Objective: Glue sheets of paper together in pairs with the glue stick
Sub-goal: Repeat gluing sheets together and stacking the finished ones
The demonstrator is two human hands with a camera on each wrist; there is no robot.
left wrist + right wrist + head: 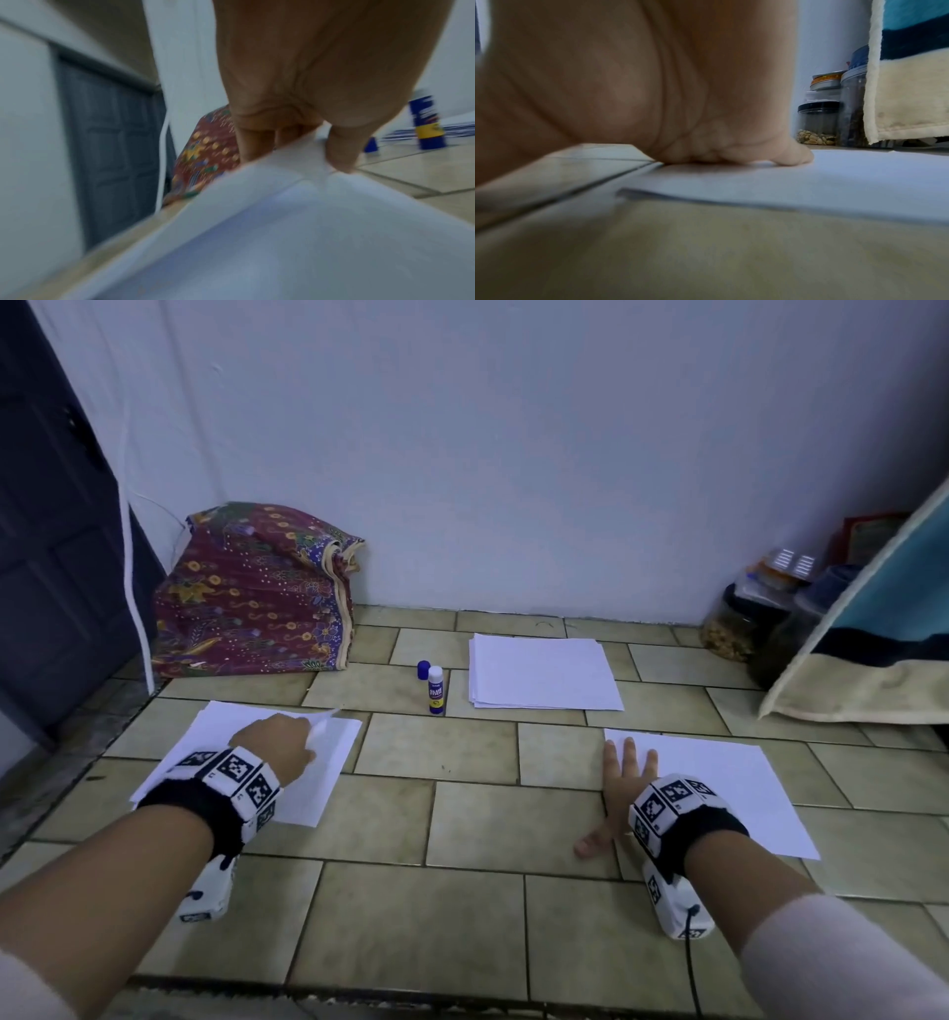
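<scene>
On the tiled floor at the left lies a white sheet (215,737), and my left hand (280,744) pinches its far right corner (308,154) and lifts it a little. A second white sheet (744,788) lies at the right; my right hand (624,778) rests flat on its left edge with straight fingers (795,158). The glue stick (436,690) stands uncapped between the hands, farther back, with its blue cap (423,669) beside it. A stack of white paper (542,672) lies to the right of the stick.
A patterned cloth bundle (257,593) sits against the wall at the back left, beside a dark door (46,531). Jars (818,123) and a hanging blanket (873,649) crowd the back right corner. Bare tiles (462,839) lie between the two sheets.
</scene>
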